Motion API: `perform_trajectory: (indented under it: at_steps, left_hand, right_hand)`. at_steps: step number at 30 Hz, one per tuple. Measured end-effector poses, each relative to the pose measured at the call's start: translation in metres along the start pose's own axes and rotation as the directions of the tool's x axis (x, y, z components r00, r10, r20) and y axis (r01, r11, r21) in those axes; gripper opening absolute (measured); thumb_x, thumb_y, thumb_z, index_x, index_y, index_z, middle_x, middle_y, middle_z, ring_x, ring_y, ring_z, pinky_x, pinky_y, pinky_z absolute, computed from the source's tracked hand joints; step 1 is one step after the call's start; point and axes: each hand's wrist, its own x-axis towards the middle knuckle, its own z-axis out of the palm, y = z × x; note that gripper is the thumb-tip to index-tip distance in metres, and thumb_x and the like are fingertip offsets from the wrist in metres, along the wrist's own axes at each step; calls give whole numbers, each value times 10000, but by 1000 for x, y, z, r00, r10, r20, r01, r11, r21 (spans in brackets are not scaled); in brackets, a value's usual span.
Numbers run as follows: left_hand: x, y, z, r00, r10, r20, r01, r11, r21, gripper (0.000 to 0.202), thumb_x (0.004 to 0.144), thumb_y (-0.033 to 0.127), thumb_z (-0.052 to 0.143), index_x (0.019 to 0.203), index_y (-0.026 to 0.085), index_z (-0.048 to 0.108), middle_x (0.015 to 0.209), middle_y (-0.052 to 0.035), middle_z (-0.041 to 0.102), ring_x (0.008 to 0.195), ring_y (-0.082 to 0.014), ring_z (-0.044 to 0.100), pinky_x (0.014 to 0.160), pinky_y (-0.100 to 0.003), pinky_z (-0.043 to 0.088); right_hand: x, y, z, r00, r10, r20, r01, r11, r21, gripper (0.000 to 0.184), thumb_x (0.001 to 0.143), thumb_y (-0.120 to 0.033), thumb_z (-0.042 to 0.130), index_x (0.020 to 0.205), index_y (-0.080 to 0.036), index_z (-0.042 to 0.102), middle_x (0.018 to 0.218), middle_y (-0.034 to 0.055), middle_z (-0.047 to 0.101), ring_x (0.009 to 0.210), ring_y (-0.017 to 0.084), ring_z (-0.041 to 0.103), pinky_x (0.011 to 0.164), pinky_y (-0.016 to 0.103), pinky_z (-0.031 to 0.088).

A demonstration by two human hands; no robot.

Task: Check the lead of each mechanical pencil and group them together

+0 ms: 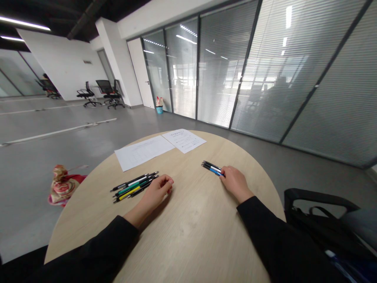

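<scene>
My right hand (235,182) is at the right of the round table, its fingers closed around the near ends of a small bundle of pens (211,168). These lie side by side, with black, white and blue barrels; their other ends point left and away. My left hand (157,192) rests on the tabletop with fingers curled in and thumb against them; no pen sticks out of it. Just left of that hand, almost at its knuckles, lies a group of several pens (134,186) with black, white, green and yellow barrels, roughly parallel.
Two printed paper sheets (144,151) lie toward the table's (188,224) far edge. A black chair (321,196) with a bag stands at the right. On the floor to the left is a red and gold bag (61,186). Glass partitions with blinds (224,74) run behind.
</scene>
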Motion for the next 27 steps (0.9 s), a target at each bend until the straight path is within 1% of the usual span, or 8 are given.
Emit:
perform_trajectory:
  at_steps: [8,14,22,25,27]
  left_hand:
    - [-2,6,0,1000,11,17,-11,1000,14,292,859,459,585,775,179,586,615,21,534,573,-140,486,578,-274,376]
    - [-1,6,-1,999,25,29,-27,997,67,297,875,459,564,771,181,585,625,13,539,592,-149,492,599,-282,388]
    - [0,3,-1,999,37,22,-38,998,51,308,861,475,573,762,184,592,627,11,552,587,-151,499,600,-282,386]
    - [-3,8,-1,998,52,30,-55,992,115,310,865,479,559,769,187,600,633,5,566,597,-164,508,609,-289,393]
    - [-7,14,-1,995,83,45,-91,970,224,294,869,473,555,779,199,613,656,-4,592,624,-183,523,623,-295,393]
  right_hand:
    - [0,1,0,1000,-17,-17,17,1000,21,59,909,-240,614,912,-202,660,952,64,690,924,205,627,702,276,369]
    - [0,1,-1,1000,-15,-1,15,1000,21,71,921,-235,604,920,-199,665,974,74,690,938,208,626,720,279,380]
    - [0,-1,-1,1000,0,-14,1,999,33,62,906,-241,617,914,-199,662,950,68,685,906,202,613,705,276,365]
    - [0,-2,-1,998,-13,-61,17,998,57,69,910,-252,619,890,-197,655,928,60,682,895,200,608,708,277,365]
    - [1,-3,-2,995,-31,-94,39,996,86,90,923,-261,608,880,-194,650,913,57,678,881,194,603,721,276,368]
